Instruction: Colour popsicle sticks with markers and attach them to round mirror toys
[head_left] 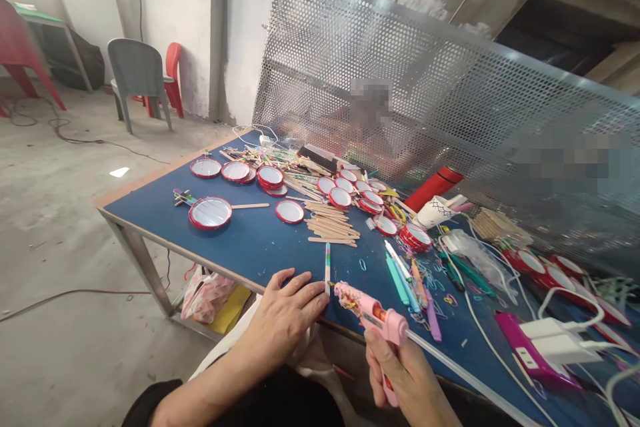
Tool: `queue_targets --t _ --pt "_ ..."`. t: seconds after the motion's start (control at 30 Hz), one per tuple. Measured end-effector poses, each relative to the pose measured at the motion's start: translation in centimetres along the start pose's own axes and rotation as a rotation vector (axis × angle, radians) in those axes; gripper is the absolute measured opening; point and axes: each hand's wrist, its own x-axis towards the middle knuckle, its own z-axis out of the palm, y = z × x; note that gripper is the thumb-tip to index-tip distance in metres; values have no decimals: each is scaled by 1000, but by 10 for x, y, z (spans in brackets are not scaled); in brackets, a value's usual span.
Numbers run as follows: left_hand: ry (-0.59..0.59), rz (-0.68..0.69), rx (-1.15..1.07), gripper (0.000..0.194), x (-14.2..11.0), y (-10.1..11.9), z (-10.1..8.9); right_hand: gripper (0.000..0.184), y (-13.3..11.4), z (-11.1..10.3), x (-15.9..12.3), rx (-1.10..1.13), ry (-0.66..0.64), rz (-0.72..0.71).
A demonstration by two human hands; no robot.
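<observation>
My right hand (400, 367) grips a pink glue gun (373, 313) at the table's near edge, its nozzle aimed left at the lower end of a colourful striped stick (327, 267). My left hand (283, 313) lies flat on the blue table (250, 247), fingertips pressing beside that stick's lower end. A pile of plain wooden sticks (333, 223) lies a little farther back. Several round red-rimmed mirrors (270, 177) are scattered beyond, the largest one (211, 212) at the left.
A perforated metal screen (450, 100) stands along the table's far side, with a person behind it. A red flask (434, 187), a paper cup (434, 212), coloured pens (407, 280), a white charger (555, 340) with cables lie right. Plastic chairs (140, 73) stand back left.
</observation>
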Motion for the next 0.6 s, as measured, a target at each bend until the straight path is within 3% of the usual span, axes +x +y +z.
queue_targets --t 0.6 --pt "5 6 -12 26 1 -2 0 60 19 0 -7 -27 35 -36"
